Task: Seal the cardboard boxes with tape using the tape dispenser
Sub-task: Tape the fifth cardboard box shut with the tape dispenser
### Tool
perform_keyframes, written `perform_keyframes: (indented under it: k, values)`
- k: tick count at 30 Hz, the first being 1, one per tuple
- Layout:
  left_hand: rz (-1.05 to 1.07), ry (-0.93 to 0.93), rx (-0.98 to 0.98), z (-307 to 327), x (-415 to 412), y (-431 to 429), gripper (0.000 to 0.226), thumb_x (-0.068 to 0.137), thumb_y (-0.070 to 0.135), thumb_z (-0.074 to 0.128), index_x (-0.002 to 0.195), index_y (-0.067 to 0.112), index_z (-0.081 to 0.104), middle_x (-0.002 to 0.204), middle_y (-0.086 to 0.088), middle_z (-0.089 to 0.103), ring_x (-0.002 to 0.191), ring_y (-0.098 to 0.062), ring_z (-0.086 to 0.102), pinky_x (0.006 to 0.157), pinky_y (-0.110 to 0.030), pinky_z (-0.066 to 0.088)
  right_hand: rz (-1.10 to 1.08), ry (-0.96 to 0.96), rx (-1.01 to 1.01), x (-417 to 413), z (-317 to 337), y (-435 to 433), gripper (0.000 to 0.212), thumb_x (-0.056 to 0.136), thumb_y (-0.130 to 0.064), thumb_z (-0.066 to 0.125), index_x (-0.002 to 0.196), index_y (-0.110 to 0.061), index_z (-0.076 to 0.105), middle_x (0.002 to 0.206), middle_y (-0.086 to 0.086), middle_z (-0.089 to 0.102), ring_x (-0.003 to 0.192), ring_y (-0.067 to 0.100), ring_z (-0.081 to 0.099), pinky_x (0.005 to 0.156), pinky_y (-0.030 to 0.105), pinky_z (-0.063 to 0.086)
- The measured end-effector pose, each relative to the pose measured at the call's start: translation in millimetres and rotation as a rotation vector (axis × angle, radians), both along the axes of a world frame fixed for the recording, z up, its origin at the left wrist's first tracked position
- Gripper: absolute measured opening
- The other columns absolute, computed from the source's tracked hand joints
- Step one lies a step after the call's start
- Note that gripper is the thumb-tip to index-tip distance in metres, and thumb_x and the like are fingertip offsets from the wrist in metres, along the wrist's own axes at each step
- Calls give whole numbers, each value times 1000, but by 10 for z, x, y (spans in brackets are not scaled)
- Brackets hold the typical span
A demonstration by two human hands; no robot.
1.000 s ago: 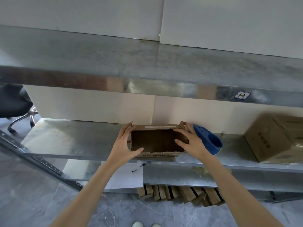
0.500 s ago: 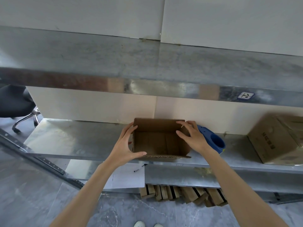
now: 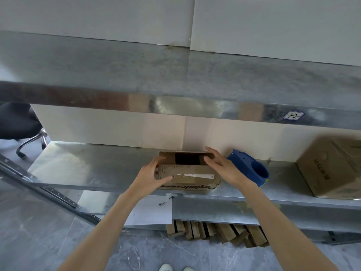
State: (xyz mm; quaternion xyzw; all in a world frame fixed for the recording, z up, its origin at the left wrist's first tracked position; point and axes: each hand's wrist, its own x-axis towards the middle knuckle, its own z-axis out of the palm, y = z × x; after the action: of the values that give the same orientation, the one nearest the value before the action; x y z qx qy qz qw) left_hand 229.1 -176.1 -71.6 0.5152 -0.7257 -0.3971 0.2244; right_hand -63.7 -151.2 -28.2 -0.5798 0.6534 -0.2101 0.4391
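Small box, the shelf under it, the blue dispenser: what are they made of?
Small box: brown cardboard, matte, printed lettering and a torn white label. Shelf: likely galvanized steel, mottled grey sheen. Blue dispenser: probably moulded plastic, uniform matte colour.

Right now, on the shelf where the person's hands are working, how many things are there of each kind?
Cardboard boxes: 2, the small box in the middle and the large box at the right
Blue tape dispenser: 1
Total: 3
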Motion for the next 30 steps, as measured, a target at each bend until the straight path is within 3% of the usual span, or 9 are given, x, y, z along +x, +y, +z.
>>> perform_keyframes:
  k: [3,6,10,13,16,18,20,24,30]
  values:
    - [116,-27,-148,-40,-39,-2,61,81,32,80,132,26,46,130,11,52,117,-6,52,103,-38,48,69,193,-122,-66,-80,14,70,89,-34,72,148,-37,34,131,-6,53,122,11,51,95,22,46]
    - [156,-54,-225,-46,-46,-10,79,78,27,84,142,27,37,141,8,37,126,-12,46,104,-34,45,72,265,-234,-89,-211,43,80,83,-17,79,147,-36,35,138,-2,47,117,13,52,102,31,48]
    - [47,-4,-185,-58,-57,-28,99,83,15,79,154,40,15,162,14,16,141,-3,24,113,-30,29,16,385,-354,-74,-330,42,81,81,-22,81,147,-34,36,141,1,44,119,20,52,99,31,46]
    - [13,-18,-203,-69,-80,-50,84,85,14,76,149,40,29,156,11,28,134,-1,32,115,-36,37,9,395,-349,-86,-346,44,79,84,-26,78,148,-33,34,140,1,44,117,21,54,92,29,48]
    - [21,-20,-190,-112,-101,-39,61,84,18,77,139,27,51,142,10,40,124,-4,44,109,-35,44,-54,492,-354,-90,-329,79,69,89,-38,70,148,-33,34,138,-2,42,118,20,49,79,31,52]
    - [26,-13,-168,-146,-143,-12,50,86,21,76,132,21,58,134,11,44,119,-4,49,108,-32,44,-67,627,-433,-86,-332,115,58,91,-48,63,143,-28,45,136,-1,43,120,23,47,76,34,52]
    - [23,1,-156,-173,-202,4,47,87,21,74,131,18,59,133,11,44,119,-4,50,108,-30,44,-21,637,-467,-88,-357,129,52,93,-48,59,139,-25,51,143,-1,42,126,26,45,85,38,52]
    - [-3,14,-150,-193,-311,-19,46,86,19,74,130,18,60,133,12,45,119,-2,48,109,-27,42,156,542,-347,-107,-446,132,56,97,-51,49,149,-32,38,161,-9,24,147,19,25,110,42,41]
    - [3,-71,-189,-226,-373,-73,45,87,33,72,129,24,60,140,14,43,126,-4,44,105,-29,41,218,615,-320,-144,-557,196,93,82,-83,-5,154,-33,28,163,-10,17,152,16,9,121,47,24]
